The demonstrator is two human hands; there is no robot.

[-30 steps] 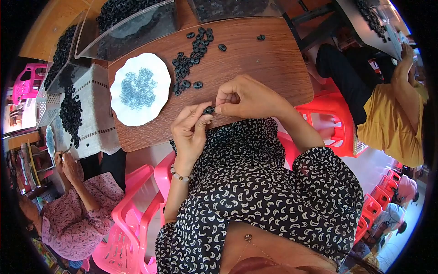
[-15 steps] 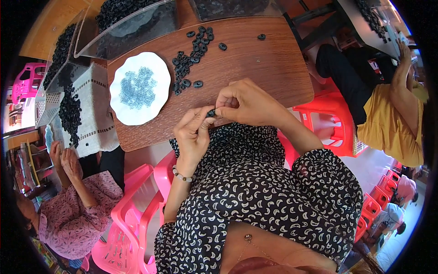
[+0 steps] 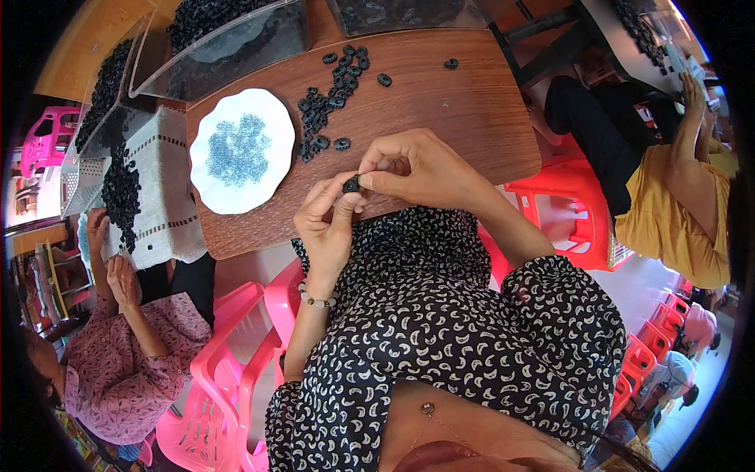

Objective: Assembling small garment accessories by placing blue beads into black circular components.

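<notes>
**Both hands pinched on one small black ring at the table edge**

The left hand [image 3: 326,224] and right hand [image 3: 417,169] meet over the near edge of the wooden table [image 3: 464,110], and between their fingertips sits a single small black ring [image 3: 351,184]. The fingers of both hands are drawn narrow: the left thumb and forefinger close on the ring from below and to the left, the right thumb and forefinger from above and to the right. Whether a second, smaller piece is hidden inside that pinch cannot be told.

Beyond the fingertips, further up the table, lies a loose scatter of more black rings [image 3: 326,106]. To the left of the left hand, well apart from it, stands a white plate [image 3: 271,189] holding small pale blue pieces [image 3: 236,149]. Past the plate are clear bins [image 3: 228,47] heaped with more black parts.

To do this fitting step well, I judge the ring should stay square between the pads, held by its rim so the middle is free. A light, even squeeze seems best; a hard one could flick so small a piece out onto the lap or floor. Working low over the table would let a dropped piece land where it can be found.

At the left a person in a pink patterned top [image 3: 134,354] works at a cloth-covered surface, and at the right sits another in a yellow top [image 3: 676,204].
</notes>
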